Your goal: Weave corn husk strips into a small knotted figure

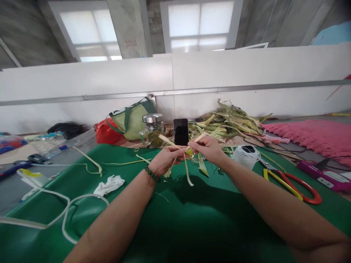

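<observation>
Two forearms reach up from the bottom of the frame over a green sheet (219,226), a white cord (27,222) looping at lower left beside a crumpled tissue (109,185). At the centre, the left hand (166,160), a green bead bracelet (151,173) at its wrist, has its fingers closed on pale strips (188,173). The right hand (207,149) pinches the same crossed bundle from the other side, thumb and fingers drawn narrow; some ends dangle above the sheet. Right of it lie a white roll (246,157) and red-and-yellow scissors (282,174).

Just beyond the hands a phone (181,132) stands upright, with a lidded jar (153,131) and green bag (128,120) to its left and a husk heap (233,120) to its right. Behind runs a white partition (109,78). Red characters on the pillar (131,22), upper left, are too blurred for me to read; bright windows (201,20) flank it.
</observation>
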`<state>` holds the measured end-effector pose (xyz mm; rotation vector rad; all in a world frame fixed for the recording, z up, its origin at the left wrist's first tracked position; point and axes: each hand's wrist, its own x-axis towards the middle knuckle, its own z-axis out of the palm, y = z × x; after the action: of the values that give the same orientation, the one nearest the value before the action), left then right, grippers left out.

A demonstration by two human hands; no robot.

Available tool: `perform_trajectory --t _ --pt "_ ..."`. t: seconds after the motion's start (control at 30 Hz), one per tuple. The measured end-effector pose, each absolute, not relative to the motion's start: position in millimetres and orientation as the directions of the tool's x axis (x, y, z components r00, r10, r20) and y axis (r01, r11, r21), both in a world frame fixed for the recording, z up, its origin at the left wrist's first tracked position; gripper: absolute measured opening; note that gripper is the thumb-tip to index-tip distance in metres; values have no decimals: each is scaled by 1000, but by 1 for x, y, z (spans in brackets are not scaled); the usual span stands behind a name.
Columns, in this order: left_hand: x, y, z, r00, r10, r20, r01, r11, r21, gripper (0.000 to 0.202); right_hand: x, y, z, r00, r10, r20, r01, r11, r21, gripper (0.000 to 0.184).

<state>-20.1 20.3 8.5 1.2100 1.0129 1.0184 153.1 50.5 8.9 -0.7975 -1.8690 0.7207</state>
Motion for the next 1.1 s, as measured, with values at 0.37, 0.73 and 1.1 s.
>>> perform_trajectory --t 0.37,0.73,1.1 --pt "-17 17 11 220 971 97 47 -110 993 32 163 56 16 -242 795 556 238 604 -761 48" --pt "-14 9 19 243 939 244 279 -309 909 23 163 50 16 -160 780 605 331 619 -712 46" --pt "-20 16 13 228 973 21 -38 -12 999 33 162 64 11 -155 841 518 100 535 -839 50"
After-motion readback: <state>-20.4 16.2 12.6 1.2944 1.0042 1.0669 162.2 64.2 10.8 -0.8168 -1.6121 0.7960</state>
